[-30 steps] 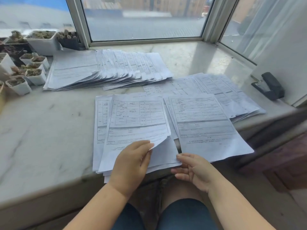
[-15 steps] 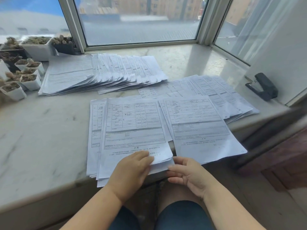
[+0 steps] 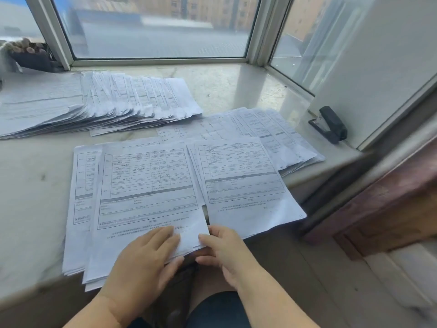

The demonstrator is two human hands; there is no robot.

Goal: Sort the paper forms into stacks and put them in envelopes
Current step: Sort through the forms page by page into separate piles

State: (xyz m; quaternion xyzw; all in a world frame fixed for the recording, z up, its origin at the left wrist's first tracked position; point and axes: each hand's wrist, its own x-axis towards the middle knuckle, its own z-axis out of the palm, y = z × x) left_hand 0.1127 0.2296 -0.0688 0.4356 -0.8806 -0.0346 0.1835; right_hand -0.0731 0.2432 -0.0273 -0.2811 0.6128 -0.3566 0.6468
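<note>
With the left hand [image 3: 151, 252] pressing flat on the near stack of forms [image 3: 146, 192] at the marble sill's [image 3: 30, 185] edge, the right hand [image 3: 222, 247] pinching its corner should peel one sheet only, slowly.

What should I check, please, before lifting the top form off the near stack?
1. Left hand flat on the near stack: ok.
2. Right hand has a grip on the stack's corner: ok.
3. Only one sheet in that grip: cannot tell.
4. Next stack ready alongside: ok.
5. Stacks fully on the sill: not ok, near edges overhang.
6. Envelopes at hand: cannot tell, none in view.
</note>
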